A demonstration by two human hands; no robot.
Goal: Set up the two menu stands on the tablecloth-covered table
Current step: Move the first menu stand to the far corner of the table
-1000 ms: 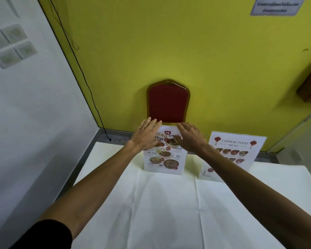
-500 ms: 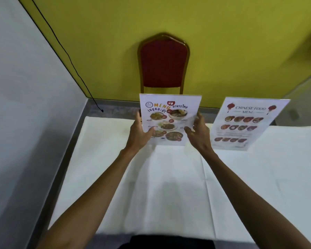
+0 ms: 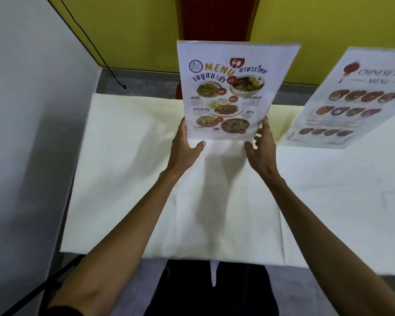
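Observation:
The Thai food menu stand (image 3: 230, 87), a clear upright sheet with dish photos, is held up above the white tablecloth (image 3: 128, 169). My left hand (image 3: 185, 147) grips its lower left corner and my right hand (image 3: 260, 144) grips its lower right edge. Whether its base touches the cloth I cannot tell. The Chinese food menu stand (image 3: 351, 99) leans on the table to the right, untouched by either hand.
A red chair (image 3: 214, 17) stands behind the table against the yellow wall (image 3: 128, 30). A white partition (image 3: 32, 110) runs close along the table's left side, with a black cable (image 3: 96, 51) hanging down it.
Both hands went from reaching over the Thai menu's top to gripping its lower corners. The menu has come up and nearer to me. The Chinese menu stayed where it was.

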